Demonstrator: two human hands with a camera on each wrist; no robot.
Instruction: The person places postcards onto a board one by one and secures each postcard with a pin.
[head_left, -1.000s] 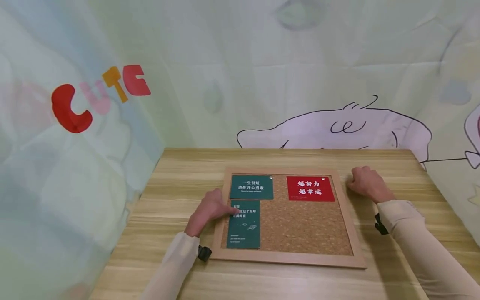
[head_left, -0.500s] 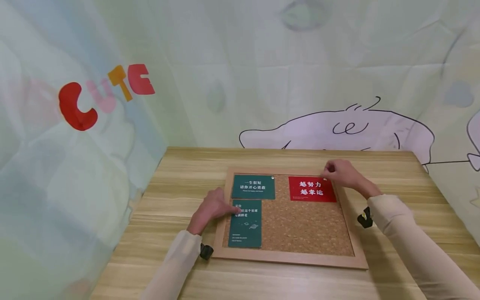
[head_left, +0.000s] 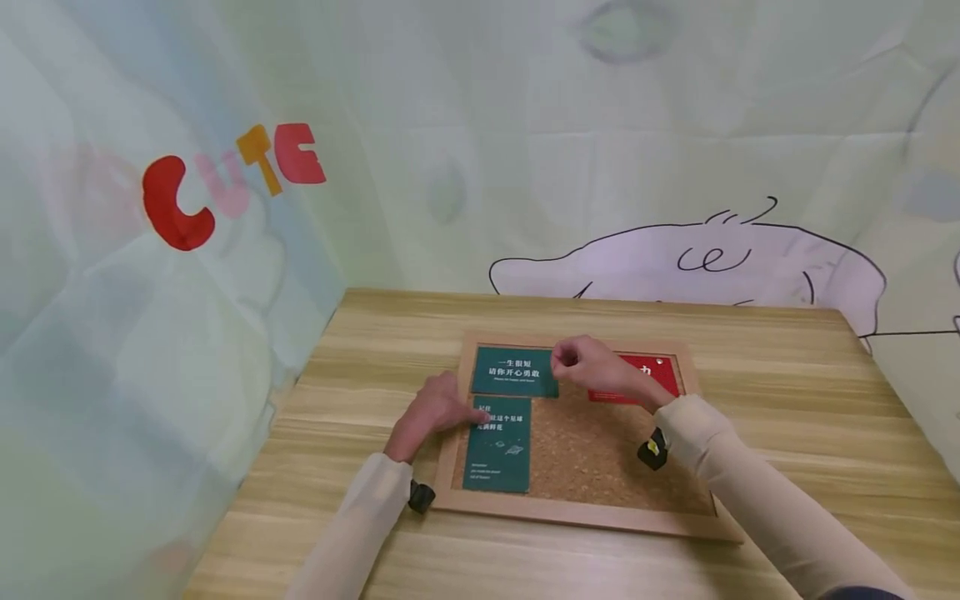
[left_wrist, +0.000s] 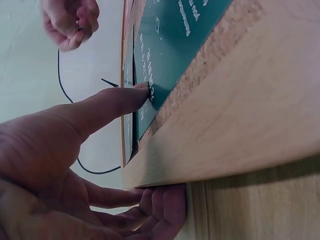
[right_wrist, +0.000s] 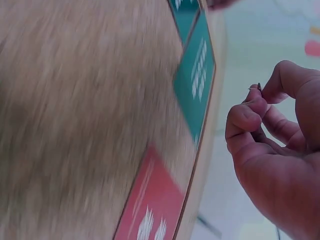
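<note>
A wood-framed corkboard (head_left: 592,450) lies on the table. My left thumb presses a tall green card (head_left: 497,458) at its left side, while the curled fingers of my left hand (head_left: 431,412) hold against the frame's outer edge. Above that card is a wide green card (head_left: 510,371). My right hand (head_left: 596,367) hovers over the wide card's right end and pinches a small metal pushpin (right_wrist: 259,87) between thumb and finger. A red card (right_wrist: 155,195) at the board's upper right is partly hidden by my right hand, with a white pin head (head_left: 659,362) in its corner.
The wooden table (head_left: 405,321) reaches back to a printed curtain (head_left: 420,167) with a cartoon outline. On the left side, the curtain carries bright letters (head_left: 180,204).
My right hand has come from beside the board's right edge, over the red card, leftward to the wide green card. My left hand keeps its hold. The view has shifted slightly.
</note>
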